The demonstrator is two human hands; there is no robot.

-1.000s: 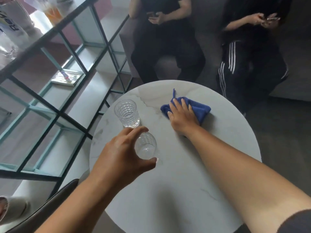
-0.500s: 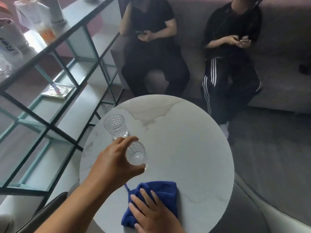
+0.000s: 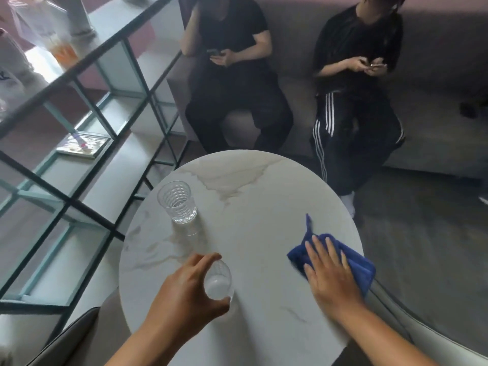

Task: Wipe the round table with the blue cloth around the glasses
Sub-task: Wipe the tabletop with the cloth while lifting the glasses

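Observation:
The round white marble table [image 3: 253,207] fills the lower middle of the view. My right hand [image 3: 331,276] lies flat with spread fingers on the folded blue cloth [image 3: 356,262] at the table's right edge. My left hand [image 3: 184,289] grips a clear glass [image 3: 219,282] from above and holds it near the table's front left. A second clear ribbed glass [image 3: 178,202] stands upright by itself at the left side of the table, well away from the cloth.
A black and teal metal shelf [image 3: 79,128] runs along the left, close to the table edge. Two seated people [image 3: 237,75] in dark clothes sit on a grey sofa [image 3: 435,114] just beyond the table. Pale chair edges [image 3: 412,320] curve at lower right and lower left.
My right hand slid the blue cloth from the far middle of the table to the near edge, then across to the right edge. My left hand kept hold of its glass.

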